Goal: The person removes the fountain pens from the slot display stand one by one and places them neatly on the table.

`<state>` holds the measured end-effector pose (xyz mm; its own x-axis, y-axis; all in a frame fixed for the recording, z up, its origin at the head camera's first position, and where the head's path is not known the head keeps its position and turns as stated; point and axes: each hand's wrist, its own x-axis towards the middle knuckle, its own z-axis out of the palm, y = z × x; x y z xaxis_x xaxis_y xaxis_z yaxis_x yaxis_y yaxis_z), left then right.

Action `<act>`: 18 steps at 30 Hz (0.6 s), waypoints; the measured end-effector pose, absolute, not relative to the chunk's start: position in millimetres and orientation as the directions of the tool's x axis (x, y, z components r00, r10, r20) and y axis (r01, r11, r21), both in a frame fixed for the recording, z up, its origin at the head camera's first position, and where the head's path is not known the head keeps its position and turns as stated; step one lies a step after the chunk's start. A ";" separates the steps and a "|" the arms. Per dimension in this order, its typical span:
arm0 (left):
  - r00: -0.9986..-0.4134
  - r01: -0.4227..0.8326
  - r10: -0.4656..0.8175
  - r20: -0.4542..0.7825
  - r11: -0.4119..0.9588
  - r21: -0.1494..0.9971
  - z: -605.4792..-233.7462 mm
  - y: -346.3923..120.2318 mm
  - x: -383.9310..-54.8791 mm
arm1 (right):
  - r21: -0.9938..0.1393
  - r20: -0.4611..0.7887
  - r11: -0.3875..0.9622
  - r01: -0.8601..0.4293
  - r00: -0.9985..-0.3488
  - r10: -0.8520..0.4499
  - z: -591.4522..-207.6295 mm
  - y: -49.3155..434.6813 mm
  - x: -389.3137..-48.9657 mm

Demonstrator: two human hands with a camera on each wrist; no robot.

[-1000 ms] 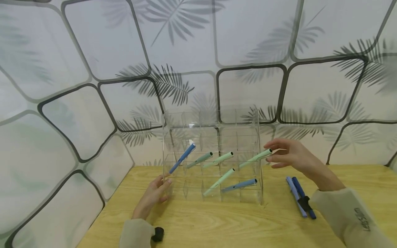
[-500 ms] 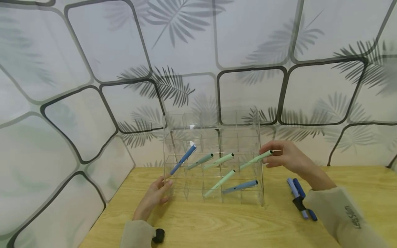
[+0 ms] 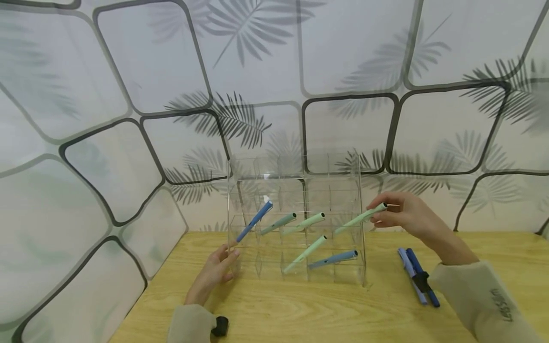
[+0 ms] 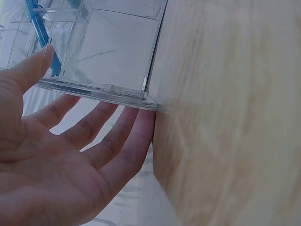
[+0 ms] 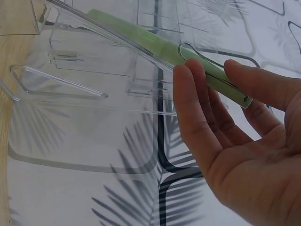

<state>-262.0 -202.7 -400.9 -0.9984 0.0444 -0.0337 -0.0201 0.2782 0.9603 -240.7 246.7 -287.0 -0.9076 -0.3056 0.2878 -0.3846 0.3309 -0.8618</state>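
A clear acrylic pen rack (image 3: 296,183) with square compartments stands on the table. At its lower left side my left hand (image 3: 212,270) holds the side panel, thumb over the front and fingertips along the outside (image 4: 89,146). My right hand (image 3: 407,214) is beside the rack's right edge. Between thumb and fingers it pinches the clip end of a light green pen (image 3: 358,219), whose other end still lies within a right-hand compartment. The right wrist view shows the green pen (image 5: 141,37) slanting behind the clear side panel.
In the rack lean a blue pen (image 3: 254,221), a dark green pen (image 3: 279,224), two more light green pens (image 3: 303,224) and a grey-blue pen (image 3: 333,259). Two pens, lilac (image 3: 411,274) and dark blue (image 3: 415,262), lie on the table near the right sleeve. A patterned curtain (image 3: 347,133) hangs behind.
My right hand first moved left toward the rack, then back to the right. The light green pen in it has shifted slightly right and up. My left hand has stayed at the rack.
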 end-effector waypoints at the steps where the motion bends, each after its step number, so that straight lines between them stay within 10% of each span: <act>1: -0.998 -0.019 0.045 -0.033 0.281 0.959 -400.8 -202.8 -262.0 | -0.865 0.282 0.331 -0.376 -0.911 -0.300 -286.5 247.8 -240.2; 18: -0.998 0.005 0.059 -0.012 0.281 0.960 -400.2 -201.7 -260.3 | -0.861 0.370 0.266 -0.435 -0.892 -0.259 -283.5 281.5 -233.3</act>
<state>-260.3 -201.7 -400.2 -0.9982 0.0590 -0.0119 0.0052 0.2813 0.9596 -233.3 281.5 -283.5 -0.8919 -0.2595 0.3703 -0.4346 0.2658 -0.8605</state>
